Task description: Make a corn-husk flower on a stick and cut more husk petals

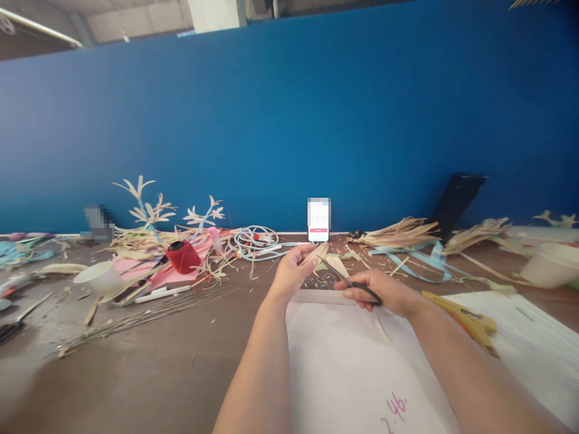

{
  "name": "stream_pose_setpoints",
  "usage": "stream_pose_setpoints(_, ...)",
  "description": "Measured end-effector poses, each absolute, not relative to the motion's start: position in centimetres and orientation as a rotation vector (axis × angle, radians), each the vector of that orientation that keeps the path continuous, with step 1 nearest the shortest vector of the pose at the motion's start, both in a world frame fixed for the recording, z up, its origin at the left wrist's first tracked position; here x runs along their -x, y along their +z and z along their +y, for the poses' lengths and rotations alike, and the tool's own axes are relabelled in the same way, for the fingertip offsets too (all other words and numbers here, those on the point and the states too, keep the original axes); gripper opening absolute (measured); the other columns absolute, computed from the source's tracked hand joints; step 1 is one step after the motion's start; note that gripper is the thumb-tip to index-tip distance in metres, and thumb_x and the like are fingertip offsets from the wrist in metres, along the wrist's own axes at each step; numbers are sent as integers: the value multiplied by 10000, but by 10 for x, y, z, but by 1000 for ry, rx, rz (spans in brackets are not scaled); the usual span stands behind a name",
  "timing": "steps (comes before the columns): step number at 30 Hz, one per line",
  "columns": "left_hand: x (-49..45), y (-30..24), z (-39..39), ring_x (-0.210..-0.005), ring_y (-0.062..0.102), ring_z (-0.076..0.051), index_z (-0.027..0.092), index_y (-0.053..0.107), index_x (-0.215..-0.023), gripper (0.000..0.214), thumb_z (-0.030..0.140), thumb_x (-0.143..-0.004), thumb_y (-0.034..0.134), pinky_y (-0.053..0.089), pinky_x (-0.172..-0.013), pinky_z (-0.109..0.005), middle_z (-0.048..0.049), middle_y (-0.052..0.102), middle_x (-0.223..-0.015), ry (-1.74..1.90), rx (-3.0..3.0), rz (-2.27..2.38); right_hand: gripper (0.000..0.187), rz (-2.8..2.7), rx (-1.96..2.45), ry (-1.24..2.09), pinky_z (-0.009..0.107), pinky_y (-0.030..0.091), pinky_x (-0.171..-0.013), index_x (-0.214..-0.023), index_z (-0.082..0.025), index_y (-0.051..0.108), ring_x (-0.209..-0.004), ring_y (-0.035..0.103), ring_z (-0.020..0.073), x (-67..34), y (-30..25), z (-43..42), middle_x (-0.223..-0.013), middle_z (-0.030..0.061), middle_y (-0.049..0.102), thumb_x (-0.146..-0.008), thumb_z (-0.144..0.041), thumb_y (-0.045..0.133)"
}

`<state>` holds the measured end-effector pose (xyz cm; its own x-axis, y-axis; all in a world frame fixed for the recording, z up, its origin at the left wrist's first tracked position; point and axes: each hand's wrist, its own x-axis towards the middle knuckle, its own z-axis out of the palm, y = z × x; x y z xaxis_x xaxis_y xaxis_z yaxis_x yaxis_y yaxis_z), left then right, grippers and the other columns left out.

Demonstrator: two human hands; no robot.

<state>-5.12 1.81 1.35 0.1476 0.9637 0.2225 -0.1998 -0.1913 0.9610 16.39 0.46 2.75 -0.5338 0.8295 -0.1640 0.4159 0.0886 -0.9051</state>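
Scissors (pixel 337 269) with dark handles are gripped in my right hand (pixel 377 289), their blades pointing up and left. My left hand (pixel 294 268) pinches a pale, dry husk-like strip (pixel 320 252) close to the scissor tips. Whether the blades touch the strip I cannot tell. Both hands are over the far edge of a white sheet (pixel 335 349) with pink handwriting on it. Just beyond them, a lit phone (pixel 319 222) stands upright against the blue wall.
At left lie a red spool (pixel 183 258), a white cup (pixel 97 278), a bundle of thin wires (pixel 136 319) and several husk flowers (pixel 154 211). On the right are a yellow glue gun (pixel 465 319), husk bundles (pixel 402 234), blue ribbon (pixel 429 271) and a pale tub (pixel 549 265).
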Motion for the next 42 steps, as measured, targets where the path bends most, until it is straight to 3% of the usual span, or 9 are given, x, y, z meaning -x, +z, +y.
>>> stream_pose_setpoints(9,50,15,17,-788,588,-117,148,563,-1087,405,268,-715,668,420,-703,-219,-61,656,-916,1328,-1265,817,530,-1984,1237,1410,217,315,-464,-1066,-99,652,-453,412,77,-164,29,3,-512,-21,503,-708,-488,636)
stream_pose_setpoints(18,51,16,15,-830,588,-127,156,567,-1092,408,273,-713,666,418,-733,-234,-73,651,-974,1316,-1276,781,532,-2033,1198,1416,218,314,-476,-1069,-96,651,-451,402,74,-166,32,4,-502,-34,484,-706,-484,640)
stream_pose_setpoints(32,49,15,19,-780,594,-128,145,578,-1075,389,282,-718,649,428,-658,-213,-74,662,-945,1392,-1266,914,490,-1918,1189,1448,241,365,-511,-1076,-118,639,-514,494,102,-159,28,2,-598,5,579,-719,-454,636)
stream_pose_setpoints(42,49,8,27,-739,609,-134,133,609,-960,259,233,-721,622,498,-676,-264,-63,659,-888,1435,-1168,1097,454,-1795,1223,1485,207,229,-417,-1008,-130,623,-498,485,92,-158,23,4,-598,4,573,-729,-488,620)
